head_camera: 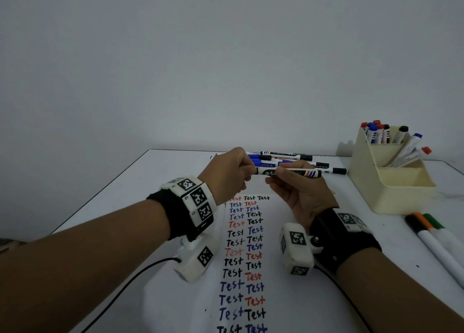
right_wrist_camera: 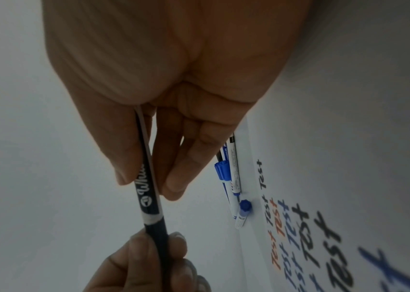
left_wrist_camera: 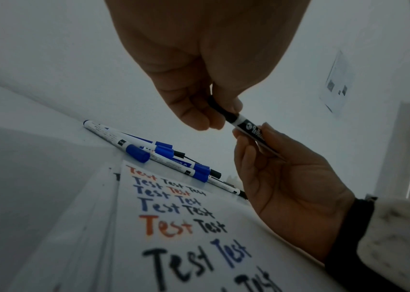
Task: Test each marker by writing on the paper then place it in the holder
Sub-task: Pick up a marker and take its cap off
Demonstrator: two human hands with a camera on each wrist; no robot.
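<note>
A black whiteboard marker point(head_camera: 291, 172) point(left_wrist_camera: 245, 125) point(right_wrist_camera: 150, 203) lies level in the air between both hands, above the top of the paper point(head_camera: 242, 262). My left hand point(head_camera: 232, 172) point(left_wrist_camera: 206, 110) pinches its black cap point(left_wrist_camera: 220, 109) point(right_wrist_camera: 157, 237). My right hand point(head_camera: 298, 189) point(right_wrist_camera: 149, 171) grips the barrel between thumb and fingers. The cap sits on the marker. The paper point(left_wrist_camera: 189, 227) carries rows of "Test" in black, blue and red. The cream holder point(head_camera: 391, 172) stands at the right with several markers upright in it.
Several blue and black markers point(head_camera: 293, 158) point(left_wrist_camera: 171, 158) point(right_wrist_camera: 229, 177) lie in a pile at the table's far edge, just behind my hands. Three more pens with black, orange and green caps point(head_camera: 431, 234) lie at the right, in front of the holder.
</note>
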